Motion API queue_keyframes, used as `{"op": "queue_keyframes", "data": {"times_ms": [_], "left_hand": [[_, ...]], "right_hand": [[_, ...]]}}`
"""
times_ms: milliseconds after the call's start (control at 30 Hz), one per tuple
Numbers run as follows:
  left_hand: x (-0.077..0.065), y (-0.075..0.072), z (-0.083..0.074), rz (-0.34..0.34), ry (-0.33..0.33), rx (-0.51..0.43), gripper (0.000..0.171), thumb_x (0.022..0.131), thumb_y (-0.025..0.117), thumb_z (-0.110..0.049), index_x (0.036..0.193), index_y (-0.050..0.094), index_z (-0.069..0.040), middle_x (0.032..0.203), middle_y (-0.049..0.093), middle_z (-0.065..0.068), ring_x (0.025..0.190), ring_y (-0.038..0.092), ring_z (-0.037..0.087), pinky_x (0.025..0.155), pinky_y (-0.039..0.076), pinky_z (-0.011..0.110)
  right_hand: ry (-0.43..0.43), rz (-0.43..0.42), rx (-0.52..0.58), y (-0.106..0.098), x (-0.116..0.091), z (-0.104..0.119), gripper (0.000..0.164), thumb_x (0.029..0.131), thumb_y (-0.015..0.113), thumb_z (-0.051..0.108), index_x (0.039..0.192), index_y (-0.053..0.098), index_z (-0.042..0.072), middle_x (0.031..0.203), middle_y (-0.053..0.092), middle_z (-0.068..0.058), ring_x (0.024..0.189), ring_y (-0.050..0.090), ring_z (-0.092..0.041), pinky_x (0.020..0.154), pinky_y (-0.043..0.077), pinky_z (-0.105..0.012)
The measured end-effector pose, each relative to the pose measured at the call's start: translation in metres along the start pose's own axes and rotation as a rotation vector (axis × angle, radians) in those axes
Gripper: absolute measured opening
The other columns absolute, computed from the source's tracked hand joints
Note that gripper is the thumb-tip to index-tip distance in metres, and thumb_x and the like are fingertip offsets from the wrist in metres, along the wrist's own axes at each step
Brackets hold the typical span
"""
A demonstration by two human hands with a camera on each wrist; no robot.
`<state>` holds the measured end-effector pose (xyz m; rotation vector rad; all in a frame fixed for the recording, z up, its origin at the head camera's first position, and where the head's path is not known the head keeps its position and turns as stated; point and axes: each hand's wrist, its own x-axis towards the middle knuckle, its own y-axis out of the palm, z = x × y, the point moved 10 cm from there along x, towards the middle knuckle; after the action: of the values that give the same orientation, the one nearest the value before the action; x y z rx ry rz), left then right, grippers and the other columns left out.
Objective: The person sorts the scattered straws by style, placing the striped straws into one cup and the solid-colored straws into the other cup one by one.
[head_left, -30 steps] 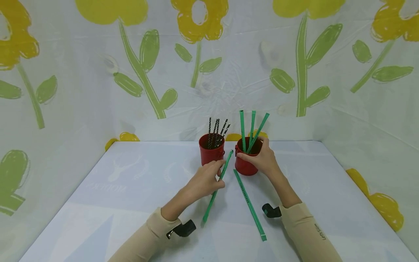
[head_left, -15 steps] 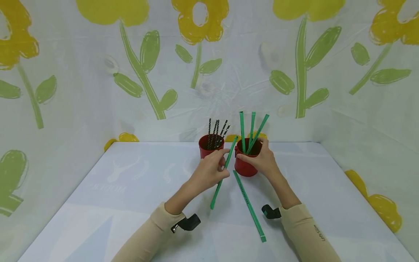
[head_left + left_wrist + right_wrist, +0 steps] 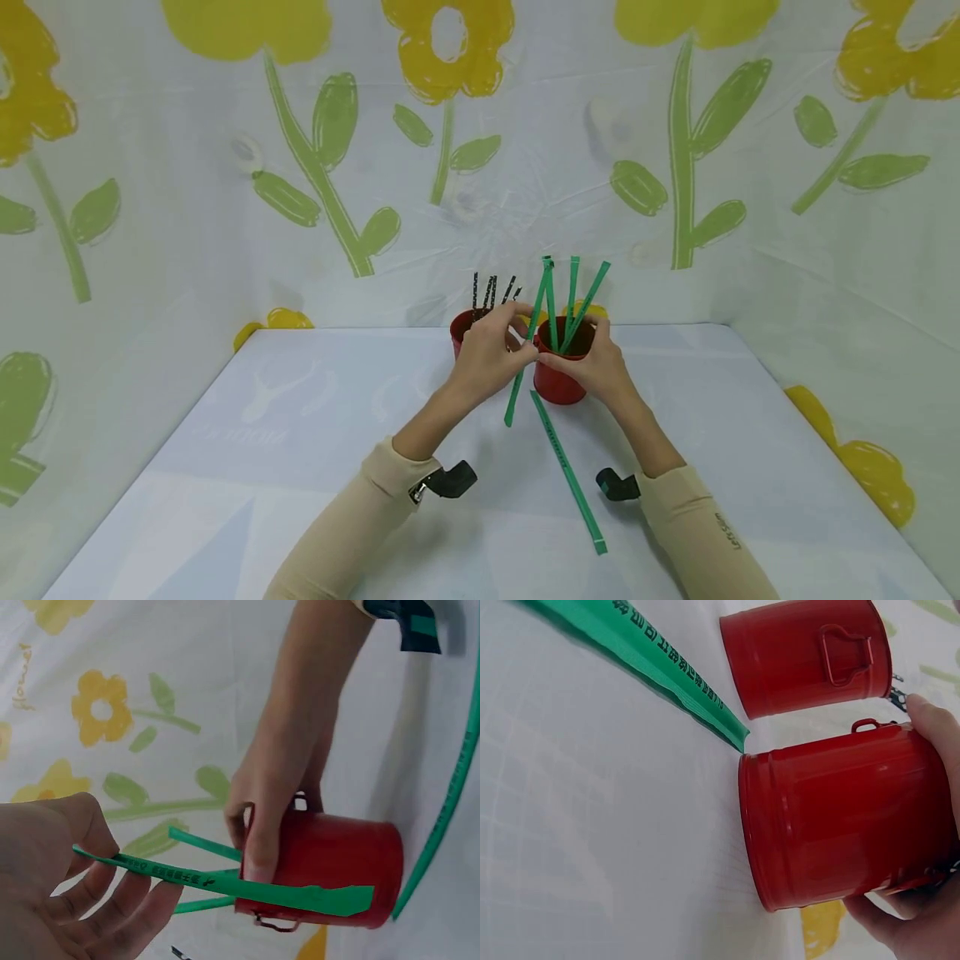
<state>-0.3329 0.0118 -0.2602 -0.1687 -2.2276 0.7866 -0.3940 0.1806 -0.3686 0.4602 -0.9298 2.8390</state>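
My left hand [image 3: 491, 352] pinches a green paper-wrapped straw [image 3: 515, 398] between thumb and fingers. That straw stands tilted just left of the right-hand red pail [image 3: 558, 387], its lower end in front of the table surface. In the left wrist view the wrapped straw crosses in front of the pail, dark print along its wrapper. My right hand [image 3: 596, 367] grips the pail at its rim, thumb at the front. Several green wrapped straws [image 3: 597, 286] lean inside this pail. Another wrapped straw [image 3: 567, 471] lies on the table before it.
A second red pail [image 3: 802, 660], partly behind my left hand in the head view, holds several black-and-white patterned straws [image 3: 475, 292]. Both pails stand near the back of the white table [image 3: 300, 500]. A flower-printed cloth [image 3: 540, 150] hangs behind and at the sides.
My left hand has risen and moved right, bringing the wrapped straw up beside the right-hand pail's rim. My right hand keeps its grip on the pail.
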Motion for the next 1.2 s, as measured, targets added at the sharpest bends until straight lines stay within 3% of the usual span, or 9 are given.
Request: {"op": "queue_keyframes", "data": {"times_ms": [400, 700, 1200], "left_hand": [[0.046, -0.022, -0.019, -0.079, 0.03, -0.115, 0.034, 0.081, 0.054, -0.009, 0.114, 0.054, -0.009, 0.084, 0.058, 0.002, 0.065, 0.061, 0.009, 0.057, 0.051, 0.017], [0.067, -0.029, -0.025, -0.181, 0.044, -0.16, 0.034, 0.082, 0.054, -0.009, 0.116, 0.053, -0.01, 0.084, 0.06, 0.003, 0.067, 0.061, 0.01, 0.056, 0.051, 0.019], [0.072, -0.004, 0.001, -0.188, -0.032, -0.162, 0.033, 0.084, 0.057, -0.011, 0.117, 0.051, -0.012, 0.087, 0.061, 0.004, 0.07, 0.061, 0.011, 0.057, 0.051, 0.018]], "right_hand": [[0.024, 0.014, 0.01, -0.001, -0.001, -0.001, 0.098, 0.062, 0.071, 0.061, 0.133, 0.02, 0.018, 0.13, 0.044, -0.008, 0.118, 0.045, -0.027, 0.085, 0.051, -0.047], [0.047, 0.022, 0.02, 0.001, -0.001, -0.002, 0.099, 0.061, 0.072, 0.061, 0.134, 0.019, 0.019, 0.13, 0.045, -0.007, 0.12, 0.045, -0.026, 0.086, 0.05, -0.046], [0.052, 0.014, -0.009, 0.002, -0.001, -0.002, 0.099, 0.06, 0.07, 0.064, 0.133, 0.02, 0.019, 0.129, 0.046, -0.008, 0.119, 0.045, -0.028, 0.085, 0.051, -0.046]]}}
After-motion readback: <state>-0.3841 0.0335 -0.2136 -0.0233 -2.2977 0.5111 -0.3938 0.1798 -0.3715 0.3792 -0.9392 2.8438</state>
